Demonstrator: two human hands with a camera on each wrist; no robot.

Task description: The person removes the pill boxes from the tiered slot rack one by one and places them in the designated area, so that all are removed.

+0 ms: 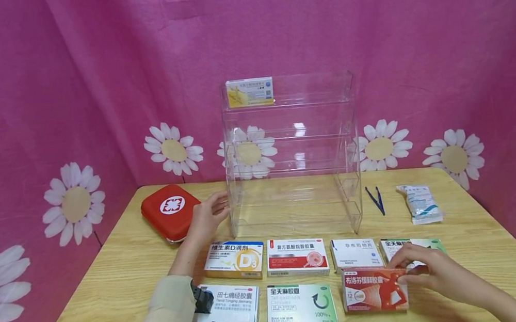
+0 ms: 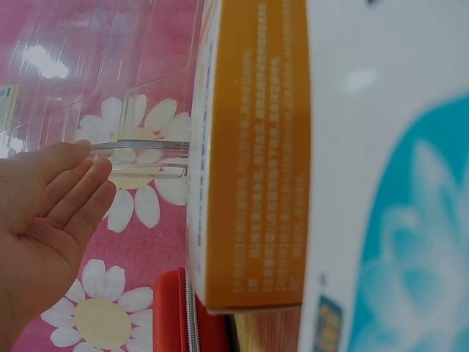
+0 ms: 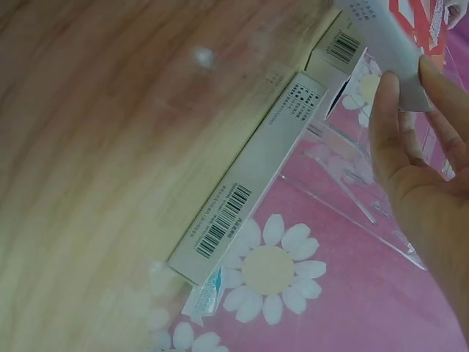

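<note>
Red box (image 1: 374, 288): front row on desk (image 1: 111, 279), rightmost, flat, label up. Pinched at right edge by right hand (image 1: 429, 269), fingers curled over top, thumb at near side; in right wrist view, box end between fingertips (image 3: 388, 95) and thumb. Just left of it, green box (image 1: 301, 305); further left, white box (image 1: 227, 306) under left forearm. Back row, left to right: orange D3 box (image 1: 234, 259), red-banded box (image 1: 297, 256), white-blue box (image 1: 356, 253), another green box (image 1: 426, 243) partly behind right hand. Left hand (image 1: 208, 215) flat, fingers straight, touching left wall of clear rack (image 1: 292, 152); holding nothing. Yellow box (image 1: 250, 91) on rack's top shelf. Red pouch (image 1: 170, 211) left of rack; tweezers (image 1: 376, 199) and bandage pack (image 1: 419, 203) to right.
</note>
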